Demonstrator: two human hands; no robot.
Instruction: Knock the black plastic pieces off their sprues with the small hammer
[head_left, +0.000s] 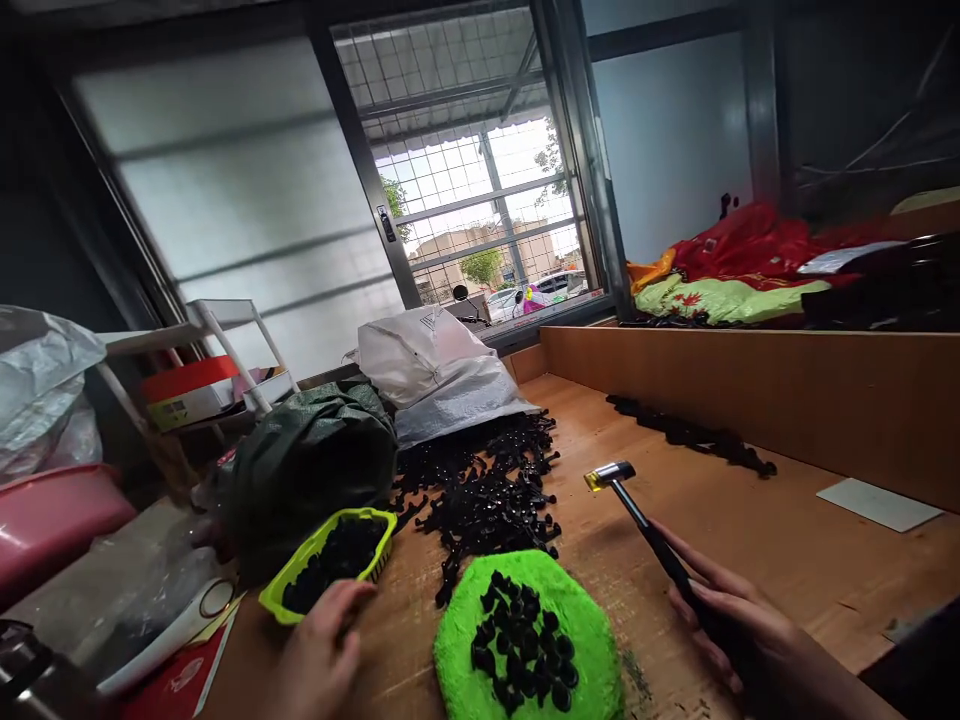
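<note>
My right hand [739, 620] grips the black handle of a small hammer [637, 510], whose metal head with a yellow face hovers over the wooden tabletop [750, 530]. My left hand [322, 650] rests on the table at the near edge of a yellow-green basket [289, 598] holding small black parts, fingers loosely apart and touching its rim. Between the hands lies a bright green fuzzy pad [592, 640] with several small black caps [525, 645] on it. Beyond the pad sprawls a heap of black plastic parts [484, 485].
A white woven sack [435, 370] and a dark green bag [307, 460] lie behind the heap. More black parts [690, 432] line the wooden side wall [750, 385]. A white card [877, 503] lies at right. Pink tub [52, 515], rack and clutter at left; window behind.
</note>
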